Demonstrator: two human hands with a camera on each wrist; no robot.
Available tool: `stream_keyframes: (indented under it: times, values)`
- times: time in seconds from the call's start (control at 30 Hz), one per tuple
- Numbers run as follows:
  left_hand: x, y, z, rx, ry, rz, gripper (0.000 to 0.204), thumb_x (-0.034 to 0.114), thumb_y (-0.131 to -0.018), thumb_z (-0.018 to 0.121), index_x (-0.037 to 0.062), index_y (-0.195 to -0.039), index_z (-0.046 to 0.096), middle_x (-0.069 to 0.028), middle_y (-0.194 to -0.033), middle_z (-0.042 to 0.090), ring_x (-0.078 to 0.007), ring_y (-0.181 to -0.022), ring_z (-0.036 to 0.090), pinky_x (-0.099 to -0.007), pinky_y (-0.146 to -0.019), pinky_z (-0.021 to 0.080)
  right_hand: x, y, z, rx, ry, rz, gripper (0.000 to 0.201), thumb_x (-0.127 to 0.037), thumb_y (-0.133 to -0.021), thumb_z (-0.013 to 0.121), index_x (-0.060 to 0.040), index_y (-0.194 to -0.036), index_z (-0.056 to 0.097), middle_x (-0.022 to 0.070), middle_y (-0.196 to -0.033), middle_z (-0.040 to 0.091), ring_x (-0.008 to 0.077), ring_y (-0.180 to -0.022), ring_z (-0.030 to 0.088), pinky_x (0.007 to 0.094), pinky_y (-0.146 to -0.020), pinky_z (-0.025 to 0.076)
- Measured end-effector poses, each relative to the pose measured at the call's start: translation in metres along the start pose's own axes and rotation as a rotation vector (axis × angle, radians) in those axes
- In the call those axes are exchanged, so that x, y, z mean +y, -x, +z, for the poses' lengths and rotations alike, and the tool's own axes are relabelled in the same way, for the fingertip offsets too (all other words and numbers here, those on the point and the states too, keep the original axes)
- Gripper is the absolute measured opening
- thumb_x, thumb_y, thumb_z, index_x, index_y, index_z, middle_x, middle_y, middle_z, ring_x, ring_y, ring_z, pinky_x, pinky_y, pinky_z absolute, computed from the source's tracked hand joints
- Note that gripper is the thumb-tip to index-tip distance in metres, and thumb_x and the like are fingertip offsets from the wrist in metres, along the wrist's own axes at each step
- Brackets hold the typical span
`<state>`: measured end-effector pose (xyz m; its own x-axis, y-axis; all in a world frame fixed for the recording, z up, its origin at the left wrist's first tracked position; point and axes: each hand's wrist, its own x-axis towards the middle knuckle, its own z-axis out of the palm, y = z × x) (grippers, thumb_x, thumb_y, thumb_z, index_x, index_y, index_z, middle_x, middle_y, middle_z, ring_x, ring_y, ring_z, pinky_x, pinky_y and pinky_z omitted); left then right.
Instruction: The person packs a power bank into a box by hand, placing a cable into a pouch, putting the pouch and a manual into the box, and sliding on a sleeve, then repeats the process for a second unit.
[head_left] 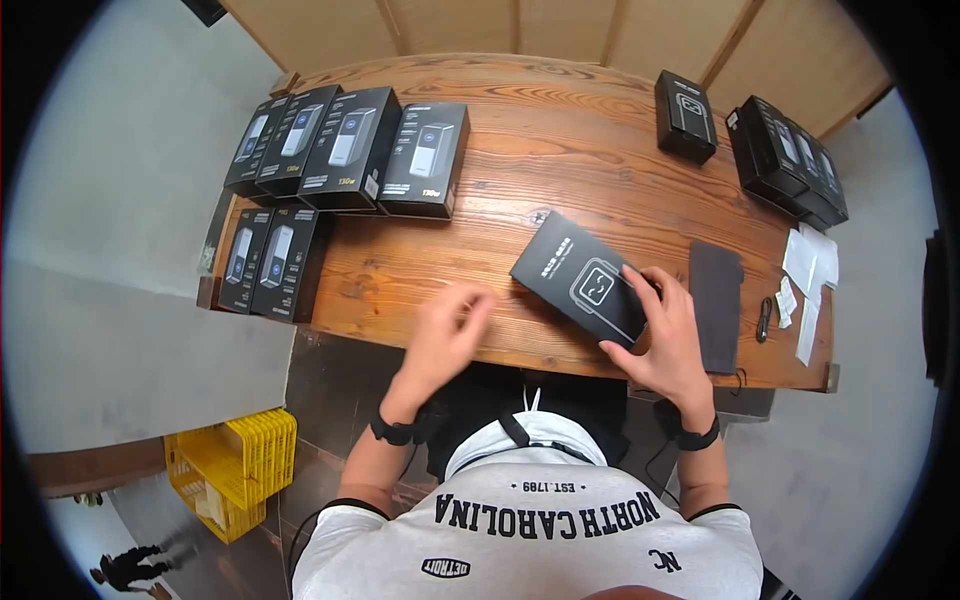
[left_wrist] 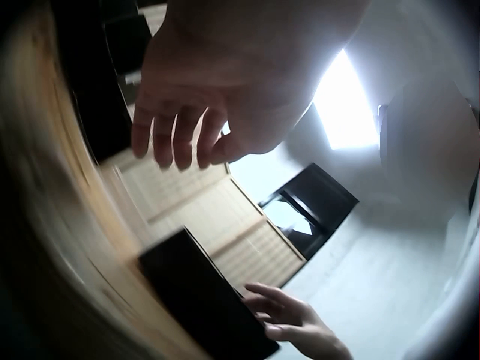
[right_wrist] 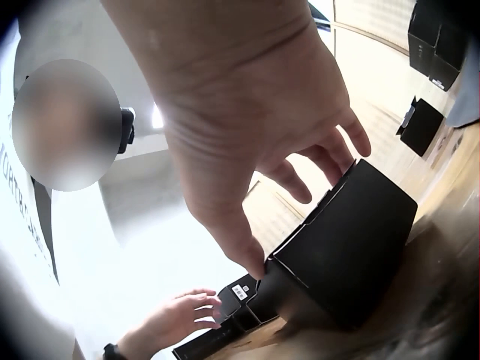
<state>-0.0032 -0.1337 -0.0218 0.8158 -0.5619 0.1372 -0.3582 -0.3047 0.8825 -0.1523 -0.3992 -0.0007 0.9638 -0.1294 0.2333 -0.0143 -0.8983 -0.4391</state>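
Note:
A black box (head_left: 575, 280) with a white line drawing and text on its top lies at an angle on the wooden table (head_left: 560, 140), close to the front edge. My right hand (head_left: 665, 335) holds its near right end, thumb at one edge and fingers at the opposite one. In the right wrist view, the box's dark end face (right_wrist: 341, 251) shows below the thumb and fingers. Left of the box, my left hand (head_left: 445, 330) hovers over the front table edge, fingers loosely bent with nothing in them. Those fingers hang apart from the box in the left wrist view.
Several black product boxes (head_left: 345, 145) stand at the left, more (head_left: 790, 160) at the back right beside a single box (head_left: 687, 118). A dark flat sheet (head_left: 715, 305), a coiled cable (head_left: 765, 318) and white paper scraps (head_left: 810, 262) lie right. Yellow crates (head_left: 235, 460) sit on the floor.

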Motion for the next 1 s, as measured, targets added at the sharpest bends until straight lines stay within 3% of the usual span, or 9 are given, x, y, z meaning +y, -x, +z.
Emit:
stream_keyframes:
  times: [0.07, 0.13, 0.27, 0.3, 0.4, 0.47, 0.57, 0.8, 1.0]
  values:
    - [0.017, -0.004, 0.015, -0.337, -0.056, -0.074, 0.015, 0.013, -0.096, 0.066, -0.0005, -0.098, 0.072, -0.013, -0.088, 0.071, -0.0193, -0.078, 0.067, -0.0305, -0.073, 0.053, -0.01, 0.003, -0.004, 0.002, -0.017, 0.04, 0.089, -0.028, -0.067, 0.087, -0.007, -0.145, 0.049, 0.0233, -0.132, 0.051, 0.0404, -0.123, 0.05, 0.0487, -0.106, 0.039]
    - [0.01, -0.003, 0.032, -0.427, 0.024, 0.019, 0.017, 0.014, -0.097, 0.065, 0.0003, -0.104, 0.073, -0.014, -0.091, 0.071, -0.0188, -0.078, 0.067, -0.0299, -0.072, 0.052, -0.018, 0.007, -0.012, -0.03, -0.078, 0.103, 0.088, -0.028, -0.07, 0.086, -0.0059, -0.146, 0.048, 0.0229, -0.13, 0.051, 0.0386, -0.121, 0.053, 0.0455, -0.105, 0.041]
    - [0.012, -0.007, 0.039, -0.455, 0.19, -0.02, 0.018, 0.01, -0.097, 0.065, -0.0005, -0.109, 0.073, -0.011, -0.1, 0.072, -0.0169, -0.085, 0.067, -0.0297, -0.075, 0.052, -0.022, 0.014, -0.018, -0.042, -0.436, 0.27, 0.092, -0.026, -0.072, 0.087, -0.0028, -0.15, 0.044, 0.0205, -0.138, 0.05, 0.0328, -0.124, 0.055, 0.041, -0.104, 0.043]
    - [0.012, -0.009, 0.038, -0.459, 0.188, -0.021, 0.018, 0.01, -0.097, 0.065, -0.0005, -0.109, 0.073, -0.011, -0.1, 0.072, -0.0169, -0.085, 0.067, -0.0297, -0.075, 0.052, -0.019, 0.016, -0.015, 0.042, -0.765, 0.278, 0.093, -0.03, -0.077, 0.084, -0.0009, -0.153, 0.038, 0.0194, -0.143, 0.048, 0.0301, -0.126, 0.055, 0.04, -0.105, 0.043]
    - [0.016, -0.019, 0.033, -0.292, 0.24, -0.018, 0.045, 0.011, -0.096, 0.066, 0.0046, -0.14, 0.059, -0.0122, -0.106, 0.064, -0.0214, -0.09, 0.063, -0.0315, -0.081, 0.051, -0.009, 0.016, -0.005, 0.114, -1.36, 0.2, 0.096, -0.056, -0.095, 0.061, 0.0025, -0.16, 0.02, 0.0195, -0.152, 0.045, 0.0283, -0.138, 0.048, 0.0421, -0.113, 0.037]
    - [0.022, -0.037, 0.038, -0.21, 0.075, 0.09, 0.056, 0.013, -0.095, 0.067, 0.0056, -0.147, 0.049, -0.016, -0.125, 0.058, -0.026, -0.107, 0.059, -0.0347, -0.093, 0.048, -0.014, 0.005, 0.003, 0.241, -1.167, 0.167, 0.092, -0.045, -0.093, 0.068, 0.0014, -0.159, 0.024, 0.0228, -0.152, 0.045, 0.0328, -0.141, 0.045, 0.0438, -0.116, 0.034]
    - [0.016, -0.045, 0.049, -0.157, -0.122, 0.188, 0.072, 0.015, -0.093, 0.069, 0.0064, -0.157, 0.037, -0.0214, -0.153, 0.039, -0.0342, -0.134, 0.047, -0.0399, -0.11, 0.04, -0.011, 0.003, 0.016, 0.09, -0.347, 0.089, 0.086, -0.021, -0.087, 0.078, 0.0009, -0.155, 0.03, 0.0309, -0.154, 0.036, 0.0431, -0.146, 0.035, 0.046, -0.118, 0.031]
    - [0.013, -0.018, 0.089, -0.244, -0.059, 0.142, 0.094, 0.026, -0.09, 0.074, -0.0022, -0.159, 0.019, -0.0374, -0.163, 0.0, -0.0531, -0.151, 0.016, -0.0489, -0.12, 0.027, -0.026, 0.013, 0.041, 0.041, -0.402, 0.25, 0.078, -0.015, -0.089, 0.069, 0.0015, -0.155, 0.03, 0.0347, -0.153, 0.034, 0.0476, -0.144, 0.037, 0.0478, -0.114, 0.037]
    - [0.026, -0.021, 0.097, -0.148, -0.027, 0.091, 0.097, 0.018, -0.087, 0.074, 0.002, -0.161, 0.014, -0.0363, -0.164, -0.001, -0.0526, -0.152, 0.014, -0.0497, -0.12, 0.026, -0.005, 0.014, 0.032, 0.187, -0.691, 0.375, 0.052, -0.003, -0.098, 0.054, 0.0032, -0.149, 0.044, 0.0305, -0.126, 0.064, 0.0327, -0.122, 0.064, 0.0368, -0.1, 0.049]
